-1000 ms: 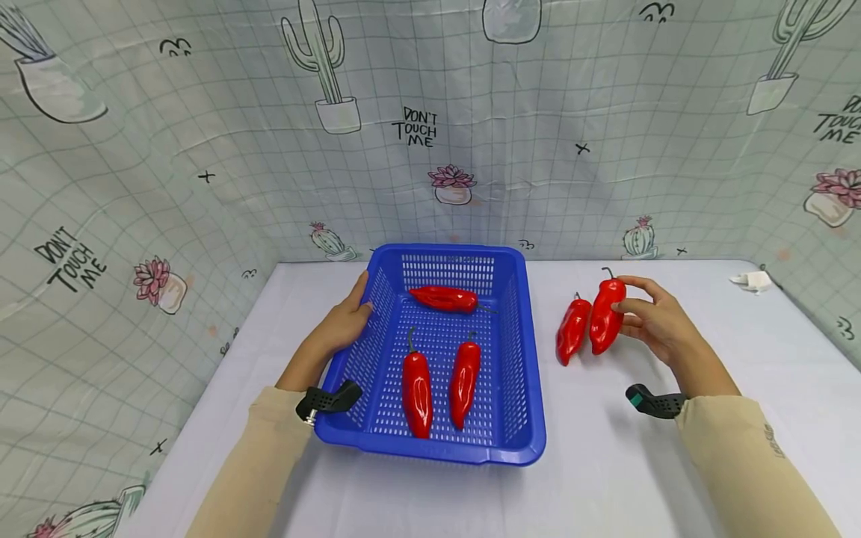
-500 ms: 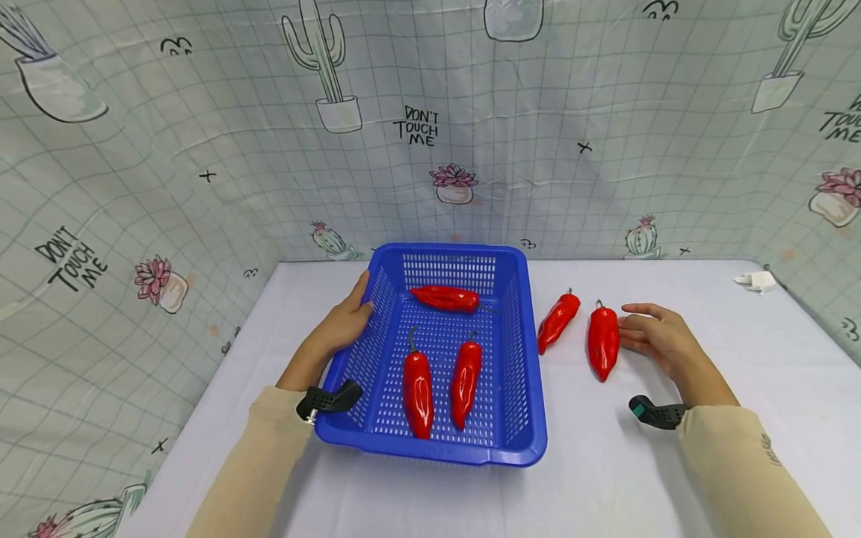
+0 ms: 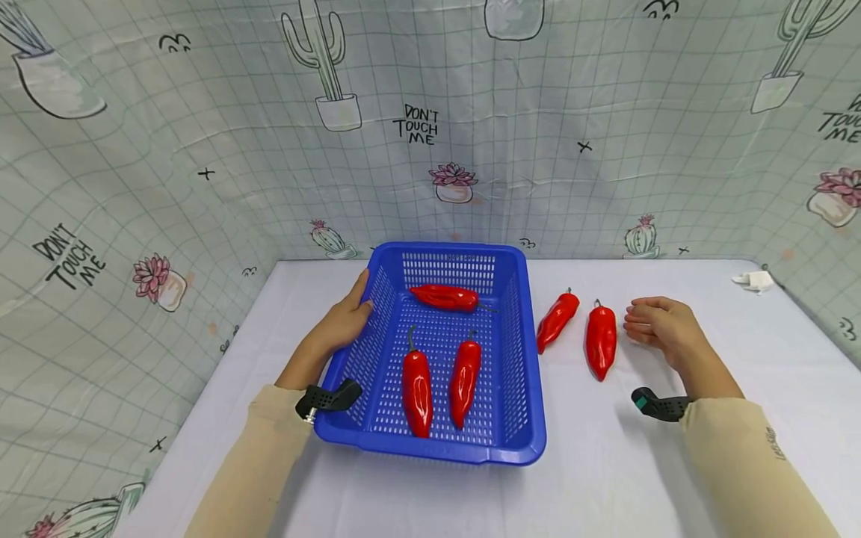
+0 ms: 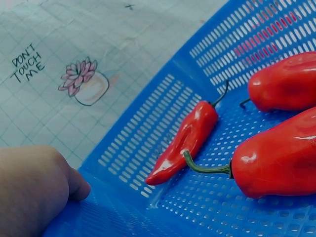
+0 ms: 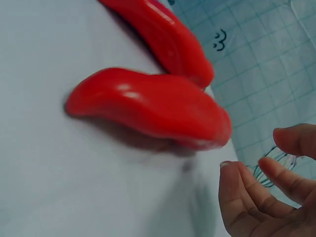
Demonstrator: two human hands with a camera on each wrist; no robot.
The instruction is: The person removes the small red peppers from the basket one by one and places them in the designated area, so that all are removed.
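A blue plastic basket stands on the white table with three red chili peppers in it. One pepper lies crosswise at the back; two others, a left pepper and a right pepper, point toward the front. My left hand grips the basket's left rim, thumb over the edge, most fingers hidden outside it. Right of the basket, two more red peppers lie on the table: a tilted one close by the basket's wall and another. Just right of the latter, my right hand hovers with loosely bent fingers, holding nothing.
A small white object lies at the table's back right corner. Behind and to the sides hangs a gridded cloth printed with cacti and lettering. Black straps with small cameras sit on both wrists.
My right hand has let go of the right-hand loose pepper, which now lies flat, and has drawn slightly right. The other loose pepper has shifted left toward the basket. The left hand stays put.
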